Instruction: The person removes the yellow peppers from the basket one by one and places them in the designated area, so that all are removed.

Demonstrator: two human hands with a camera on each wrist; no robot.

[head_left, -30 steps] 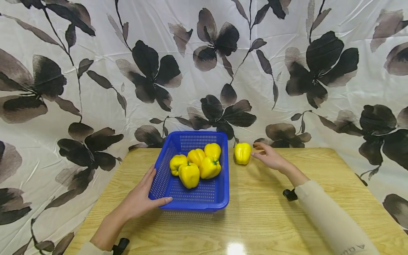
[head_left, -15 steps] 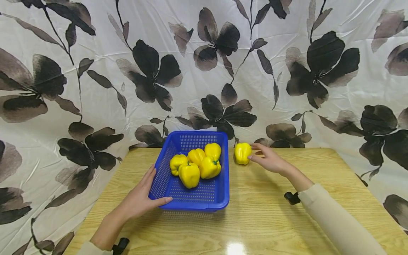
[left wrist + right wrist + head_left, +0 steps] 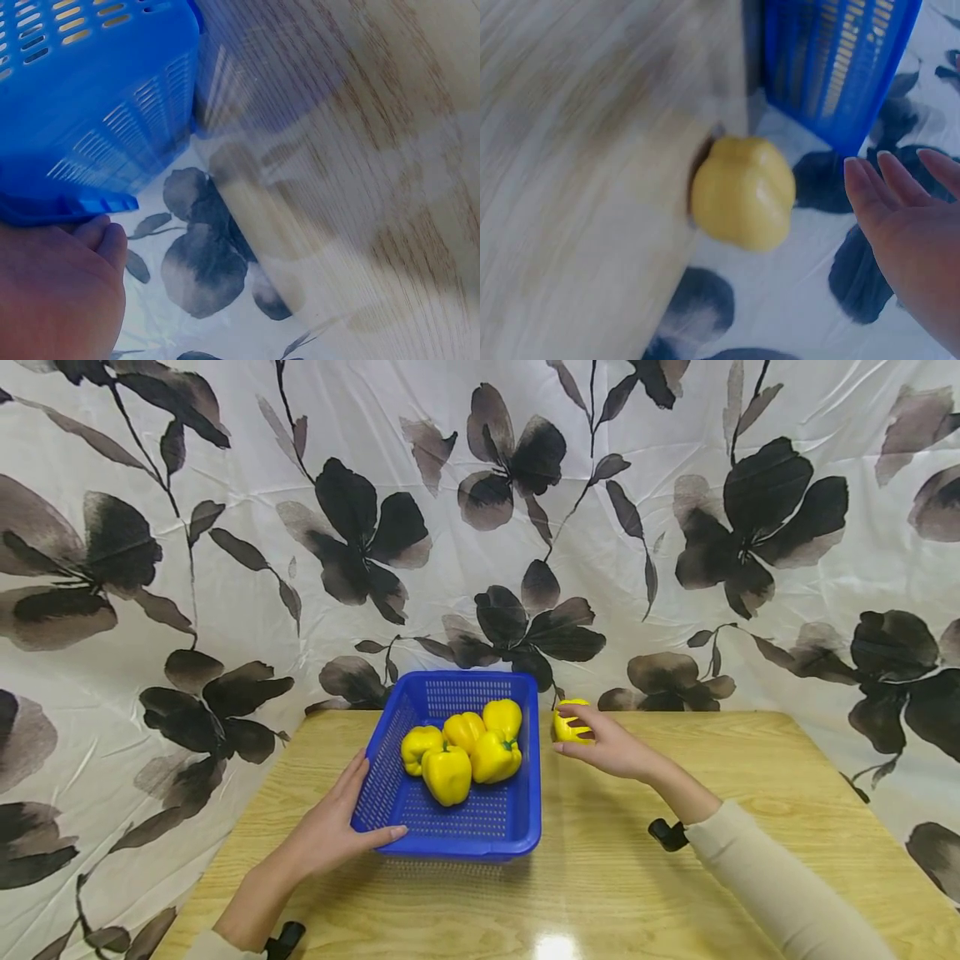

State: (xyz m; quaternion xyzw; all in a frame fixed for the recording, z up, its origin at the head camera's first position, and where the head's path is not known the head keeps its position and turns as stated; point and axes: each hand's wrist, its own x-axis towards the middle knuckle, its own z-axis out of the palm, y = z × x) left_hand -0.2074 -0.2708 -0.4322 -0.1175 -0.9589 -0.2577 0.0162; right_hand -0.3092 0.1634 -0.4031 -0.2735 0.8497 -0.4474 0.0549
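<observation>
My left hand (image 3: pixel 322 827) holds the near left corner of a blue plastic basket (image 3: pixel 534 777), its thumb over the front rim and its fingers along the left side. Inside the basket lie several yellow bell peppers (image 3: pixel 447 774). One more yellow bell pepper (image 3: pixel 567 727) rests on the table just right of the basket, partly covered by my right hand (image 3: pixel 611 747) in the head view. That hand hovers over it with fingers extended. In the right wrist view, a gap separates the fingers (image 3: pixel 862 199) from the bell pepper (image 3: pixel 742 195).
The wooden table (image 3: pixel 637 893) ends at its back edge just behind the loose bell pepper. A white cloth (image 3: pixel 645 410) with dark flowers hangs behind and beside the table. A black strap mount (image 3: pixel 667 835) sits at the right wrist.
My right hand has moved left from the loose bell pepper's right side and now overlaps it in the head view. The left hand, the basket and the bell peppers stay where they were.
</observation>
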